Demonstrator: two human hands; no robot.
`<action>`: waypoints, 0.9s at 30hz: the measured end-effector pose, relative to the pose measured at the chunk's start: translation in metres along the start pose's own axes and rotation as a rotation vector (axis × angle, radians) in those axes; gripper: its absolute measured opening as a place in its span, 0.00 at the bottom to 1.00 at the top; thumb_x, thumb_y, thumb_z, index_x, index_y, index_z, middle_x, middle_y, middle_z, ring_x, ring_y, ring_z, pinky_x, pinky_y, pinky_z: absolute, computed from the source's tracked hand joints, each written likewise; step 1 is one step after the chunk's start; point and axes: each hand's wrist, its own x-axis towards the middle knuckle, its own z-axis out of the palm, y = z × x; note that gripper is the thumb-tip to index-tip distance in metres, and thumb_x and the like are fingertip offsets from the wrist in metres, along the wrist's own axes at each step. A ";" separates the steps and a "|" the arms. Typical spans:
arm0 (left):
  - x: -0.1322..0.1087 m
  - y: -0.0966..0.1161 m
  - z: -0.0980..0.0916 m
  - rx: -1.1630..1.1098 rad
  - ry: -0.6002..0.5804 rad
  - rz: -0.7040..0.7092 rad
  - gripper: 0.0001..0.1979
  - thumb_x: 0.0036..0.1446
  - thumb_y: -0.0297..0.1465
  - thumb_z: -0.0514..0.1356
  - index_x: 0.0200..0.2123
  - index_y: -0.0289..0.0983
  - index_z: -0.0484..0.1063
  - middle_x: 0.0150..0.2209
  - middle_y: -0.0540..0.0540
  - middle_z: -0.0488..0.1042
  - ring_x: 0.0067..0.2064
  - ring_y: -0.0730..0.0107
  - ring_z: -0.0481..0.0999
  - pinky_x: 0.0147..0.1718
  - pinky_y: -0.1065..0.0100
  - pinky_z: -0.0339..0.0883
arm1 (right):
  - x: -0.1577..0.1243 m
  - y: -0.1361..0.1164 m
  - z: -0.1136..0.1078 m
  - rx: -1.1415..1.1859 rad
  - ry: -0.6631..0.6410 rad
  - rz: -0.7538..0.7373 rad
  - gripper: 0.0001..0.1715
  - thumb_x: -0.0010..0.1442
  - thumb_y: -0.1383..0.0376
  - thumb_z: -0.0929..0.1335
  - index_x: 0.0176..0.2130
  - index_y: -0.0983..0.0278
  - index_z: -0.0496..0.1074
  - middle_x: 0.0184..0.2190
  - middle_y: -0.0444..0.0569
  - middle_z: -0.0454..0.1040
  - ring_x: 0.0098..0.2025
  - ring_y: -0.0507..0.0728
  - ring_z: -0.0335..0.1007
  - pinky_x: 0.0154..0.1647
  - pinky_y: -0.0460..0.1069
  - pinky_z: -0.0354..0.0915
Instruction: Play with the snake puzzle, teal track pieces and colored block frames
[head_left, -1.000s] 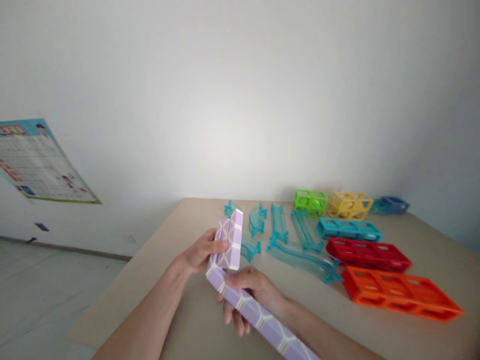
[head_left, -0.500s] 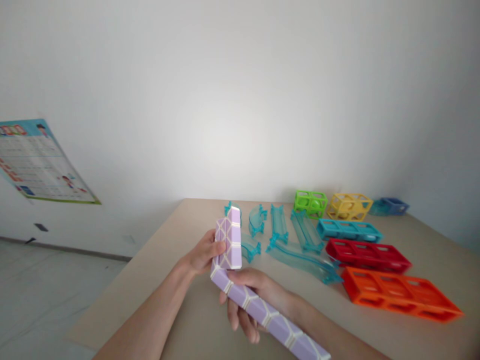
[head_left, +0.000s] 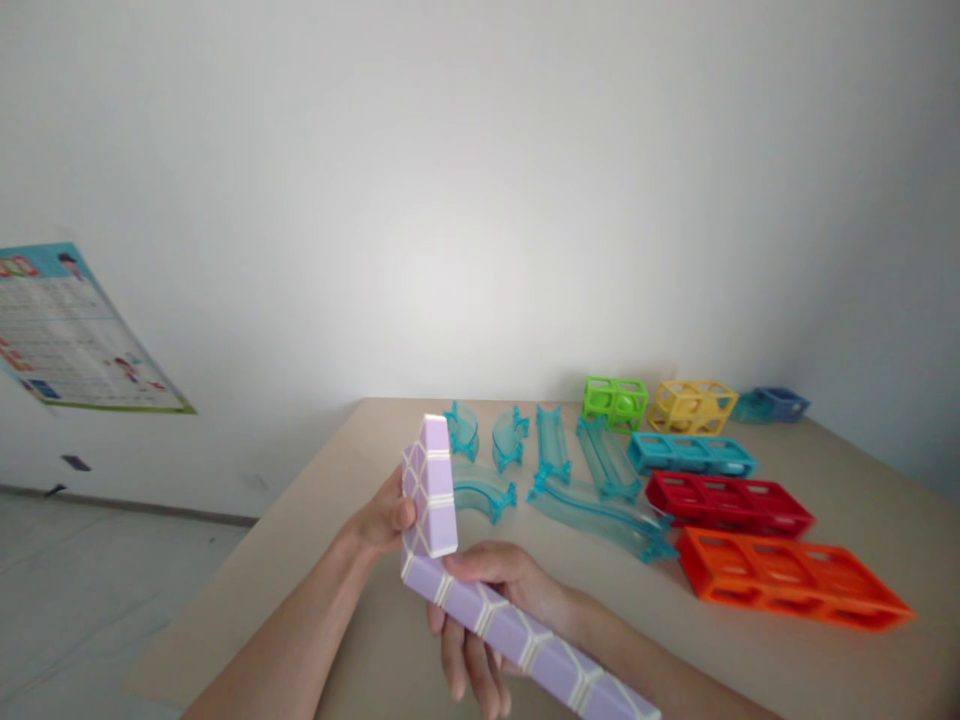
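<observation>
A purple and white snake puzzle (head_left: 504,622), made of hinged wedge segments, is held up over the table. Its far end is folded into an upright block, while a long straight run slants toward the lower right. My left hand (head_left: 386,515) grips the folded block from the left, thumb on its side. Around the straight run, close to the bend, my right hand (head_left: 495,590) is closed, with the thumb on top and the fingers curled beneath. Part of the left fingers is hidden behind the block.
On the table (head_left: 307,500) lie several clear teal track pieces (head_left: 553,445). Open-frame blocks stand to the right: green (head_left: 615,402), yellow (head_left: 691,407), teal (head_left: 691,455), red (head_left: 727,503), orange (head_left: 791,580) and dark blue (head_left: 781,404). A poster (head_left: 82,330) hangs on the wall.
Both hands and the folded end of the snake puzzle have shifted slightly left. The block now shows at a different angle, and more of the teal track pieces behind it is visible.
</observation>
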 end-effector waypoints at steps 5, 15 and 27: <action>0.001 0.002 0.000 0.071 0.038 -0.072 0.26 0.32 0.50 0.71 0.24 0.34 0.69 0.17 0.53 0.65 0.18 0.78 0.63 0.19 0.74 0.59 | 0.001 0.005 0.008 -0.036 0.087 -0.092 0.29 0.57 0.48 0.60 0.38 0.72 0.69 0.21 0.52 0.75 0.15 0.54 0.70 0.17 0.47 0.67; 0.006 0.005 0.007 0.111 0.042 -0.264 0.24 0.33 0.43 0.72 0.30 0.32 0.73 0.23 0.50 0.70 0.21 0.79 0.63 0.20 0.76 0.58 | 0.006 0.005 0.015 -0.021 0.282 0.023 0.23 0.51 0.51 0.64 0.30 0.70 0.70 0.18 0.49 0.73 0.16 0.55 0.71 0.12 0.45 0.67; 0.011 0.005 0.006 0.241 0.085 -0.379 0.20 0.37 0.42 0.70 0.24 0.31 0.72 0.19 0.50 0.68 0.19 0.79 0.60 0.18 0.76 0.53 | 0.006 0.001 0.022 -0.112 0.509 -0.122 0.21 0.50 0.52 0.68 0.32 0.69 0.69 0.18 0.46 0.72 0.16 0.54 0.71 0.13 0.45 0.66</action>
